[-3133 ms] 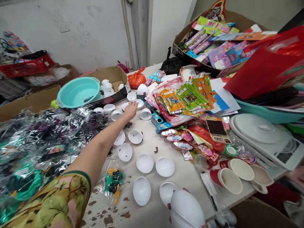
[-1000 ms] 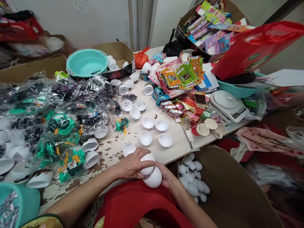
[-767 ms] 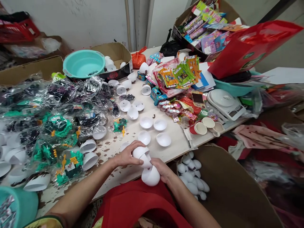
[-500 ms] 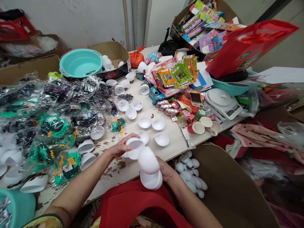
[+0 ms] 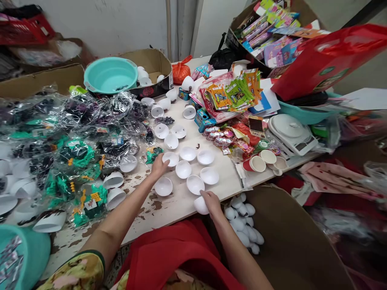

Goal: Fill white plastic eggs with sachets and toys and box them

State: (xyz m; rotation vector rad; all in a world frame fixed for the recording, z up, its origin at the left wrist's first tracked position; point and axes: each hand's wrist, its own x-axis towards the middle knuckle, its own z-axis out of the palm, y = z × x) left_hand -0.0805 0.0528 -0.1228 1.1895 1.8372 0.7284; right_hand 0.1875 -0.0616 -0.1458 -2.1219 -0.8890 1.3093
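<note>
My left hand (image 5: 159, 166) pinches the rim of a white plastic egg half (image 5: 171, 160) that rests hollow side up on the table. By the table's front edge, my right hand (image 5: 212, 203) has its fingers closed on another white egg half (image 5: 201, 206). Just above it, a cup-like egg half (image 5: 195, 184) lies close to the right fingertips. Around both hands several more open halves stand hollow side up, among them an egg half (image 5: 183, 169) between the hands and an egg half (image 5: 163, 186) below my left hand.
Clear bags of green and black plastic parts (image 5: 80, 157) pile up at left. A teal basin (image 5: 110, 74) stands behind them. Snack packets (image 5: 238, 94), paper cups (image 5: 258, 163) and a white scale (image 5: 292, 129) are at right. Closed white eggs (image 5: 246, 225) lie in a carton below the edge.
The egg halves held together over my lap have been parted and several set on the table. My left hand moved forward; my right hand moved slightly up to the table edge.
</note>
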